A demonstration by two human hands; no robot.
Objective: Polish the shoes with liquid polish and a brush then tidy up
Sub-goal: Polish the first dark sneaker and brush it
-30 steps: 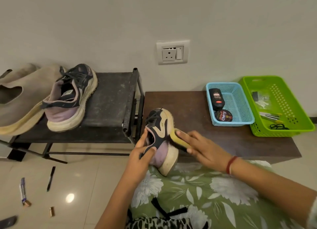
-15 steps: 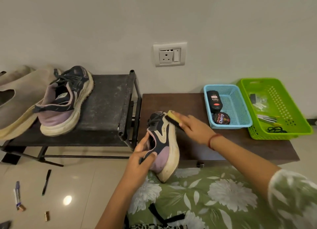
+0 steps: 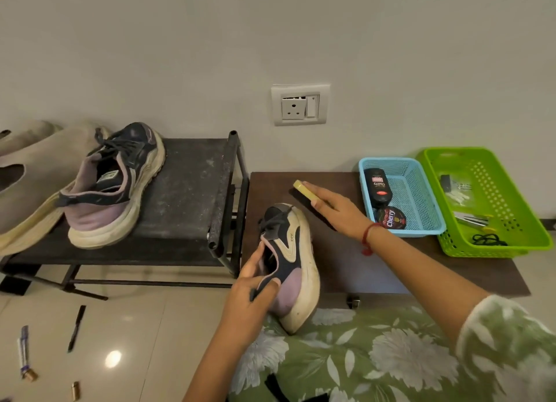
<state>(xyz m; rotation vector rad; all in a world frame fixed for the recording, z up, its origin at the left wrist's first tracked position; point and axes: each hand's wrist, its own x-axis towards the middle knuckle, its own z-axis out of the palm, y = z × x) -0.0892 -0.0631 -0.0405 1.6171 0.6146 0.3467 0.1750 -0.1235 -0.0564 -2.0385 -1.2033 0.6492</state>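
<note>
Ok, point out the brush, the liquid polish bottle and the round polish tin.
brush (image 3: 304, 191): head view, on the exposed end of its yellow back.
liquid polish bottle (image 3: 377, 187): head view, on the middle of its black body.
polish tin (image 3: 390, 218): head view, on its printed lid.

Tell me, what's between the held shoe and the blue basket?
The right hand, gripping the brush, is between the shoe and the blue basket, over the brown table, in the head view.
</note>
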